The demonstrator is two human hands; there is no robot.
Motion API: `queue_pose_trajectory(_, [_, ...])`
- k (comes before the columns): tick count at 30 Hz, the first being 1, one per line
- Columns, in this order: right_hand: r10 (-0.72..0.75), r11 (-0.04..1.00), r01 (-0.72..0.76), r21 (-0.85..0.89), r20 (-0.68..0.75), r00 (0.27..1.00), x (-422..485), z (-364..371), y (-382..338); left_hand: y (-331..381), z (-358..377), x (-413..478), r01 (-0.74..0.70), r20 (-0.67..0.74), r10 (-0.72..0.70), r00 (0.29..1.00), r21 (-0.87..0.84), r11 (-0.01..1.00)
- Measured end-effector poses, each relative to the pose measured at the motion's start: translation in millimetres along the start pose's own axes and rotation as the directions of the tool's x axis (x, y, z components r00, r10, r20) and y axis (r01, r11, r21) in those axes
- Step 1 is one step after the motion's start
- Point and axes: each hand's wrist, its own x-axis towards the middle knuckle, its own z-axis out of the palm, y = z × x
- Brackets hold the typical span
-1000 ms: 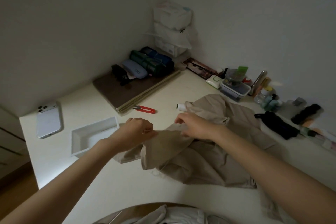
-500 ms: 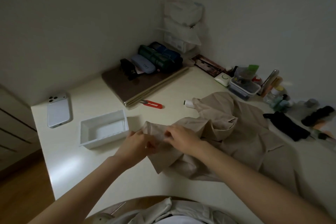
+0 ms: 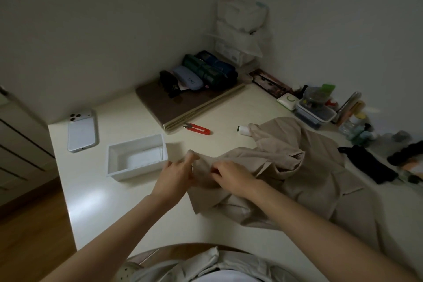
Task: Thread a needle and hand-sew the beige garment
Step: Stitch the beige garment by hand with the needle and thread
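Beige crumpled cloth garment (image 3: 309, 167) lies spread over the right half of the pale surface (image 3: 128, 201), running from near the far edge down to the near edge. Its left end is raised off the surface toward the middle, in both my hands. My left hand (image 3: 176, 174) has its grip clamped on the cloth's corner, thumb and fingers pinching a raised fold. My right hand (image 3: 231, 176) is just beside it, fingers curled into the fabric, its grip clamped on the same garment.

A white rectangular plastic tray (image 3: 135, 173) sits just beside my left hand; I cannot tell whether they touch. Toward the far edge lie red-handled thread snips (image 3: 198, 128) and a small white thread spool (image 3: 243, 131), the spool touching the garment's far hem. A white phone (image 3: 82, 131) lies face down near the far left corner.
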Motion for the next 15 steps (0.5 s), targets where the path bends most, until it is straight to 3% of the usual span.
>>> queue_pose_trajectory(3, [-0.007, 0.999, 0.010, 0.038, -0.083, 0.997, 4, 2, -10, 1, 4, 0, 0.026, 0.033, -0.023, 0.999, -0.083, 0.996])
queue_pose_trajectory(6, [-0.012, 0.999, 0.015, 0.047, -0.064, 0.998, 11, 8, -22, 1, 5, -4, 0.028, 0.034, -0.024, 0.999, -0.113, 0.993])
queue_pose_trajectory(10, [0.018, 1.000, -0.018, -0.023, -0.037, 0.999, 19, 14, -31, -9, 5, -11, 0.055, 0.045, -0.048, 0.998, -0.173, 0.983])
queue_pose_trajectory(15, [0.090, 0.986, -0.093, -0.139, -0.030, 0.996, 28, 25, -36, -21, 9, -14, 0.190, 0.054, -0.182, 0.982, -0.237, 0.953])
